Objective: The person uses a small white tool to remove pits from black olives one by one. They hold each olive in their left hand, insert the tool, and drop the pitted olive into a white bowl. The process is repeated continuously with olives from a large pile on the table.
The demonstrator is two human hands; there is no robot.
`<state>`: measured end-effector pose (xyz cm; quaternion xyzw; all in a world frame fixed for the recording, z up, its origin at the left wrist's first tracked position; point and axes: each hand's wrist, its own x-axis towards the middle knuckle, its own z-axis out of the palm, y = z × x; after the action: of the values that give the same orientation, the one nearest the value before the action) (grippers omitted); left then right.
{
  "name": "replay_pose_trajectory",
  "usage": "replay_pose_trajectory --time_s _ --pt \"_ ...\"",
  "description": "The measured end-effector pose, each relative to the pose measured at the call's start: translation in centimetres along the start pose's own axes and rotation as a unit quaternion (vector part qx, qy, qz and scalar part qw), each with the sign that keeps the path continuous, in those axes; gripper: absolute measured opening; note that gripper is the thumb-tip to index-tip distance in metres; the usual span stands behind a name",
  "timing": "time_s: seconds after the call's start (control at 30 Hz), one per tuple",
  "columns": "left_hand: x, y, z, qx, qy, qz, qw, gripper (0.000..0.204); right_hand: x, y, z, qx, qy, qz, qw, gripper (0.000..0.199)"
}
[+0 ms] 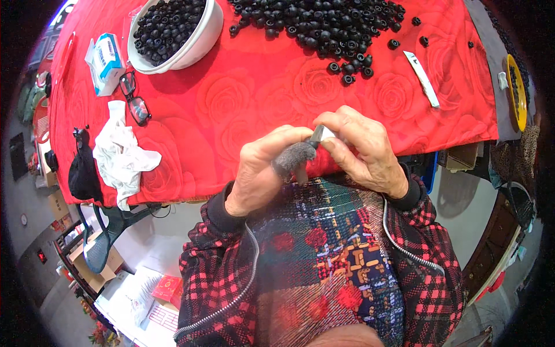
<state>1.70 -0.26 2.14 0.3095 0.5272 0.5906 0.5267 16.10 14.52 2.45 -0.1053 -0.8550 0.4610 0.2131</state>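
Above the near edge of the red table, my two hands meet at the fingertips. My right hand [367,153] pinches a small blade [317,133] by its white end, between thumb and fingers. The grey metal part points toward my left hand [263,165]. A grey fabric cover [292,159] wraps fingers of that hand. Its fingers are closed close to the blade; what they hold, if anything, is hidden. Beyond my hands lies a heap of small black round parts [324,26] with hollow ends. More black parts [167,32] fill a white bowl [199,49].
Left on the red rose-patterned cloth [231,98] lie eyeglasses [136,101], a blue-and-white packet [106,63], a crumpled white cloth [120,153] and a black cloth item [84,168]. A white strip-like tool [422,80] lies at right. A yellow-rimmed container [520,95] stands farther right.
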Motion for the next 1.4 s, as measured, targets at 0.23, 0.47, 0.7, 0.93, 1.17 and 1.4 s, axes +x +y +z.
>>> replay_pose_trajectory --time_s 0.23,0.47,0.7,0.93,1.17,1.4 --pt "0.0 0.0 -0.1 0.007 -0.001 0.003 1.000 0.028 0.0 0.4 0.0 0.021 -0.004 -0.002 1.000 0.021" --pt "-0.1 0.1 -0.1 -0.015 -0.017 -0.031 0.999 0.024 0.4 0.9 -0.4 0.059 -0.028 -0.027 0.997 0.018" --pt "0.0 -0.6 0.0 -0.052 0.009 -0.049 0.997 0.021 0.3 2.2 -0.2 0.093 -0.044 -0.034 0.994 0.019" --pt "0.6 0.3 -0.6 0.033 0.076 0.003 0.997 0.022 -0.3 1.5 -1.3 0.109 -0.041 0.002 0.993 0.020" --pt "0.4 0.3 -0.4 0.046 0.039 0.009 0.998 0.024 0.9 0.8 -1.0 0.045 0.016 0.011 0.999 0.017" --pt "0.1 0.5 -0.1 0.027 0.010 0.006 1.000 0.025 1.1 0.7 -0.6 0.061 -0.027 0.014 0.998 0.018"
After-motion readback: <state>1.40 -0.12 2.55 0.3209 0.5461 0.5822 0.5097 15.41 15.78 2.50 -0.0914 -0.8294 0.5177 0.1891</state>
